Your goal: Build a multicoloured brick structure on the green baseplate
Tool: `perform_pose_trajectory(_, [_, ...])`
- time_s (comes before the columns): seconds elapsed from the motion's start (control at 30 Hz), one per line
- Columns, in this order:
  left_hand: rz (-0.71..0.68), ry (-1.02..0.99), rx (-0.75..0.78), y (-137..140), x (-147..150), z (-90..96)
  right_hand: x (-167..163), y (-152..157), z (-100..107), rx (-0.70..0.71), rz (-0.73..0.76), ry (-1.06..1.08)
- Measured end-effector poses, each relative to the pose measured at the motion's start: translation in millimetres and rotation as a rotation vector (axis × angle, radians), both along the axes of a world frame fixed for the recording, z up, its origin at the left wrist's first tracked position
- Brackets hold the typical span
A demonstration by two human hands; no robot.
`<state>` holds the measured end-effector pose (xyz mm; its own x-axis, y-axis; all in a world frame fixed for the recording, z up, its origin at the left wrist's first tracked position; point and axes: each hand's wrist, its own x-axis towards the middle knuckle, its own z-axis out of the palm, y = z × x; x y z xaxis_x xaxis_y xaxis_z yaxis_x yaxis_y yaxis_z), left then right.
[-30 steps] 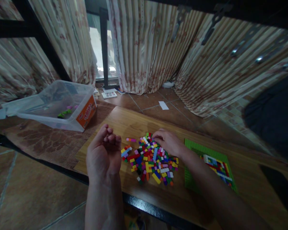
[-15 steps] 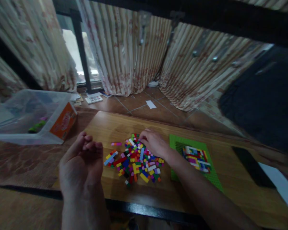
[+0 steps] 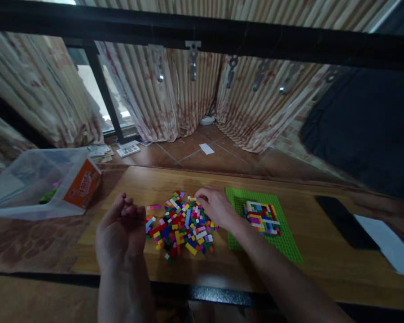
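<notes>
A heap of small coloured toy building bricks lies on the wooden table. At its upper right edge is my right hand, palm down, fingers bent and drawn together among the bricks; what lies between the fingertips is hidden. My left hand hovers left of the heap, palm up, its fingers loosely curled and the visible palm bare. To the right, a green baseplate carries a rectangular build of multicoloured bricks. My right forearm passes over the plate's near left part.
A clear plastic bin with an orange label stands at the left, a few green and pink pieces inside. A black phone-like slab and a white sheet lie at the right of the wooden table. A dark bar crosses above.
The camera view has tilted and shifted, so the table contents appear further left. My right hand stays at the heap's upper right edge; my left hand sits slightly closer to the heap.
</notes>
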<state>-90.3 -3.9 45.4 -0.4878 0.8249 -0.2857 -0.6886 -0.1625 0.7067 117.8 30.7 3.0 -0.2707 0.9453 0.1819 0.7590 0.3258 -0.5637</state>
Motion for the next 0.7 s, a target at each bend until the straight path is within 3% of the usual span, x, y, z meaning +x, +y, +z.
perform_pose_trajectory(0.4, [0.024,-0.167,-0.051,0,0,3.9,-44,43,-14,-0.023,0.079,-0.26])
perform_pose_trajectory(0.7, [-0.035,-0.067,-0.006,-1,-4,-4.1,-42,38,-19,-0.008,0.143,-0.225])
